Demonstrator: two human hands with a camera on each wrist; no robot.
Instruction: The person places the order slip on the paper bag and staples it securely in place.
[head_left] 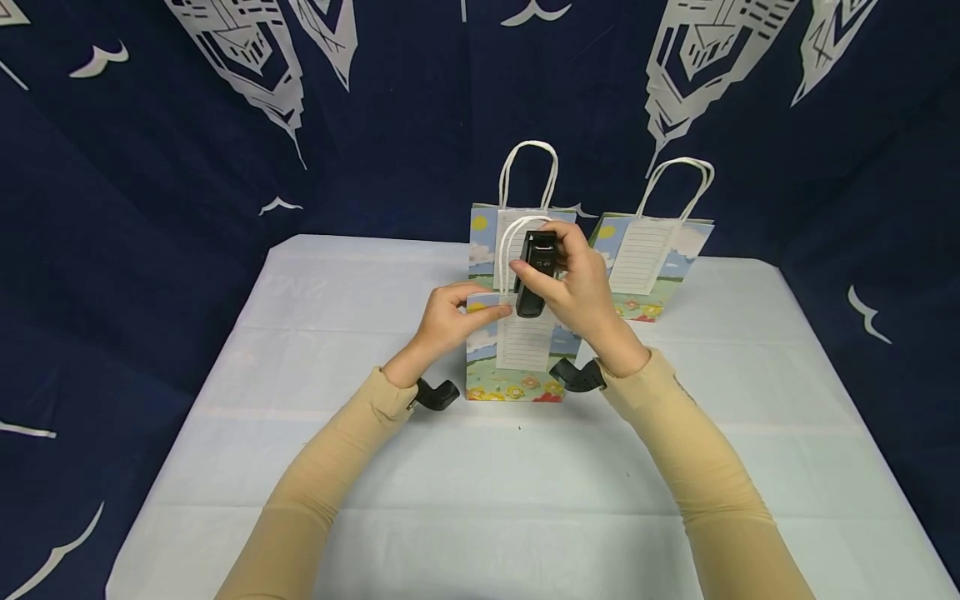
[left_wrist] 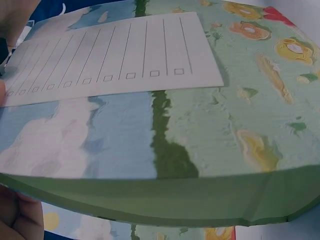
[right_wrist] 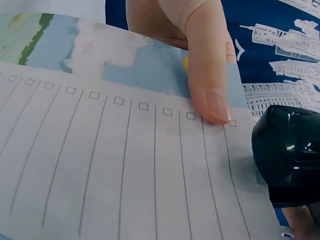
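A paper gift bag (head_left: 517, 387) with a painted sky and flowers stands at the middle of the table, a white lined checklist sheet (head_left: 523, 346) lying against its front. My left hand (head_left: 457, 317) pinches the bag's top edge; in the right wrist view its thumb (right_wrist: 207, 85) presses on the sheet. A black stapler (head_left: 530, 304) is held by my right hand (head_left: 585, 287), thumb on one side and fingers on the other. In the right wrist view, the stapler's nose (right_wrist: 287, 150) is at the sheet's top edge. The stapler and right hand partly hide the bag's white handle (head_left: 506, 250).
Close behind stands a matching gift bag (head_left: 482, 233), partly hidden, with a lined sheet and an upright handle. Another such bag (head_left: 663, 296) stands tilted to the right. A white-covered table (head_left: 345, 292) meets a navy patterned cloth (head_left: 405, 108) at the back.
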